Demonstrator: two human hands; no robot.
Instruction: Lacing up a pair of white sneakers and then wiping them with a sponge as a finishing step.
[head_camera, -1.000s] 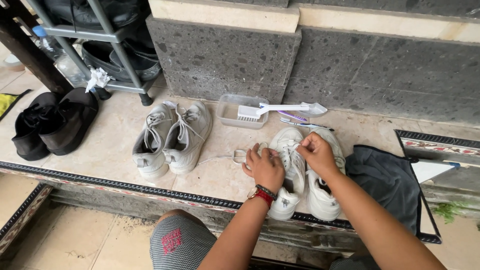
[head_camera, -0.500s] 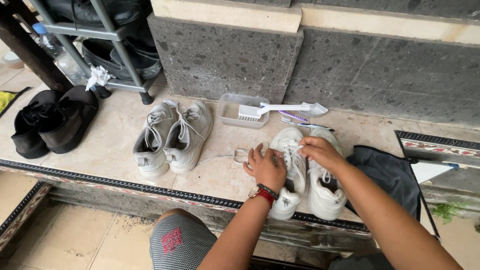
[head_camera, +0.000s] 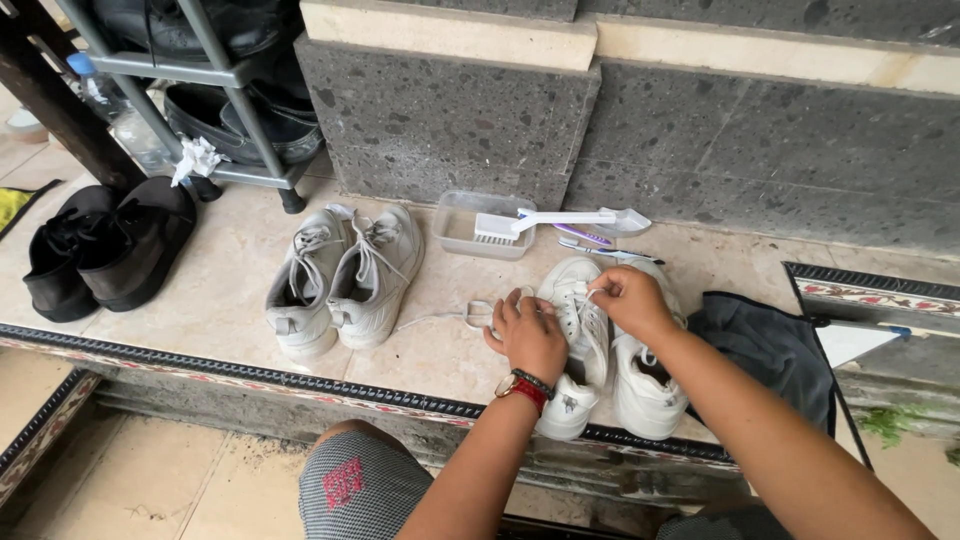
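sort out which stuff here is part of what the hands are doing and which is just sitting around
In hand:
left hand on the white shoe
right hand pinching its lace
loose lace
second white shoe

Lying about:
grey shoes
black shoes
brush on clear tray
dark cloth
shoe rack

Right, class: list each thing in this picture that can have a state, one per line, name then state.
White sneakers: side by side, one being unlaced.
Lace: partly pulled out.
Left hand: on the sneaker.
Right hand: pinching the lace.
Grey sneakers: laced, untouched.
Brush: resting across the tub.
Black shoes: paired.
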